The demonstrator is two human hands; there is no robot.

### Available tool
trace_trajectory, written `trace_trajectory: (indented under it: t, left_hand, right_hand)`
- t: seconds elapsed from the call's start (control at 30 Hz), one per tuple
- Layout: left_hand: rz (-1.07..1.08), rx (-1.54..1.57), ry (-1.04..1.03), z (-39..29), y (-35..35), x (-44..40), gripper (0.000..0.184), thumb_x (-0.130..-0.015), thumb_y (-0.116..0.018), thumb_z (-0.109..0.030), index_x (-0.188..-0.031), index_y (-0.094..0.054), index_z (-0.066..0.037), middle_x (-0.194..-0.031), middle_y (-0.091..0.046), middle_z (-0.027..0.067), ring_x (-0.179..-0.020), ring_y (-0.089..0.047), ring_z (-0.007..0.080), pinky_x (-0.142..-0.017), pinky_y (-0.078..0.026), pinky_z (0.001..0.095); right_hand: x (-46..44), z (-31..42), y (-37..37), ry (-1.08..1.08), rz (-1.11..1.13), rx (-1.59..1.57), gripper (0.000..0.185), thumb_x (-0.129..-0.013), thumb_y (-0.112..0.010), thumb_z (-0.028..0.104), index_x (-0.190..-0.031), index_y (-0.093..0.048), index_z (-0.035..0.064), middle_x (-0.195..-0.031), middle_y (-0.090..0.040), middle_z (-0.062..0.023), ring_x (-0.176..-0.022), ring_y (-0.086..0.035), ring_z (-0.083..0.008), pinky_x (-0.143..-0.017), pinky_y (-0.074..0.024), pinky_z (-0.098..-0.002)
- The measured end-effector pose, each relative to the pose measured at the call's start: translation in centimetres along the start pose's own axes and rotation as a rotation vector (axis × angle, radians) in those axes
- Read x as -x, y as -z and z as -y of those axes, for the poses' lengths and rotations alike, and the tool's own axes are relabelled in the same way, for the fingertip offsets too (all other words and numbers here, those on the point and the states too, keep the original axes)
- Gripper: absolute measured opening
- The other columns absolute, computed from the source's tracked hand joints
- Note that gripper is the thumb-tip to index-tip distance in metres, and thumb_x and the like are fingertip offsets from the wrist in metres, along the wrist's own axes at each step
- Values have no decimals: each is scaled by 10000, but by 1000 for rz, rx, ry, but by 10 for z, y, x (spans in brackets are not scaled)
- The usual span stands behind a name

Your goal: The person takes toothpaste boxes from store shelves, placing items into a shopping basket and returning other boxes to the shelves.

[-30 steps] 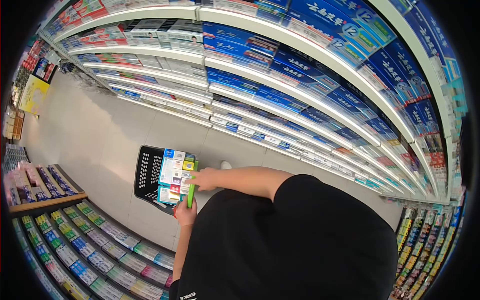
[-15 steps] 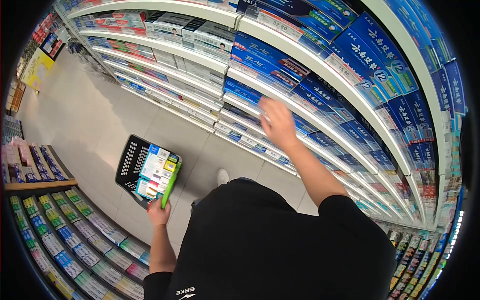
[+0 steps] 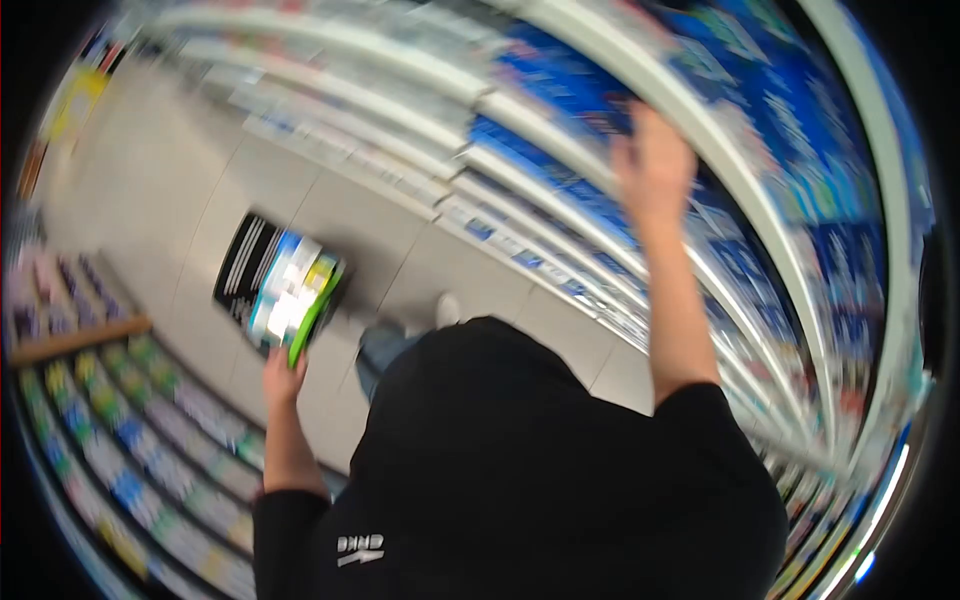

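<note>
L hand (image 3: 286,379): gripping grn handle (image 3: 312,322), blk basket (image 3: 241,265) w/ asst boxes (image 3: 288,268). R hand (image 3: 656,175): at shelf, blu pks (image 3: 560,78); grip unclear, blurred.

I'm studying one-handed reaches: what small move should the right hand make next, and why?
Probably ease the right hand onto the nearest of the blue cartons: it is raised beside them, looks empty, and blur hides whether it touches one. The left hand grips the green handle of the black shopping basket.

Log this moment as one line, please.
left hand: gripping green handle of black basket | basket: packages inside | right hand: at shelved blue boxes | contact: unclear, blurred
</note>
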State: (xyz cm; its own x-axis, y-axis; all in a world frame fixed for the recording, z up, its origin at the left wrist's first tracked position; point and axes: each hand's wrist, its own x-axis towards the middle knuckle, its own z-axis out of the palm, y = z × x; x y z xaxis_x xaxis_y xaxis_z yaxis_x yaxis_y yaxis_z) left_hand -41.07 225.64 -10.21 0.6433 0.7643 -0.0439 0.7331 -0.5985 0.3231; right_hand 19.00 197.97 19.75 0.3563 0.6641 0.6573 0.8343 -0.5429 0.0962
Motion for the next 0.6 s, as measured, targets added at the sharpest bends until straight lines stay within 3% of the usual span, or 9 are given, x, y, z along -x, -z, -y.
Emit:
trace_trajectory:
  t: [0.07, 0.13, 0.33, 0.37, 0.5, 0.6]
  left_hand:
    - [4, -41, -13, 2, 10, -10, 332, -858, -755, -359, -939, -672, -48, -898, -670, 198, -870, -658, 394, -746, -553, 488]
    - [-37, -78, -33, -1, 21, -13, 345, -843, -756, -381, -948, -686, -60, -918, -700, 180, -905, -681, 358, -796, -564, 467]
    - [67, -193, 51, 6, 45, -27, 361, -864, -707, -460, -902, -686, -101, -830, -722, 96, -767, -718, 303, -656, -580, 438]
    - [-43, -150, -27, 17, 37, -29, 359, -850, -719, -466, -870, -681, -110, -797, -714, 97, -720, -711, 312, -619, -572, 446]
    - [-191, -102, -160, 47, 27, -41, 352, -824, -748, -464, -846, -673, -121, -767, -697, 119, -699, -704, 333, -602, -563, 451]
    - [-42, -79, -75, 44, 51, -51, 351, -855, -731, -440, -817, -636, -104, -765, -695, 128, -687, -701, 341, -599, -560, 458]
  right_hand:
    - [-3, -9, -13, 63, -39, 40, 473, -848, -743, 144, -1291, -630, 22, -1218, -690, -184, -1097, -666, -370, -946, -504, -473]
    - [-4, -7, -14, 56, 43, 60, 498, -897, -732, 212, -1331, -607, 3, -1240, -684, -200, -1111, -662, -381, -959, -504, -460]
    - [-9, 1, -18, -20, 29, 174, 475, -945, -702, 275, -1340, -618, 25, -1276, -674, -186, -1125, -647, -394, -958, -499, -465]
    - [-9, 4, -20, -47, 27, 207, 471, -947, -701, 281, -1338, -622, 31, -1280, -673, -183, -1124, -646, -391, -956, -497, -467]
    - [-23, 36, -26, 74, -104, 157, 432, -917, -717, 146, -1310, -622, -4, -1308, -661, -176, -1185, -633, -365, -1008, -471, -455]
    - [-33, 79, -33, 123, -61, 78, 430, -893, -704, 71, -1307, -620, -6, -1364, -636, -176, -1271, -598, -348, -1058, -445, -450]
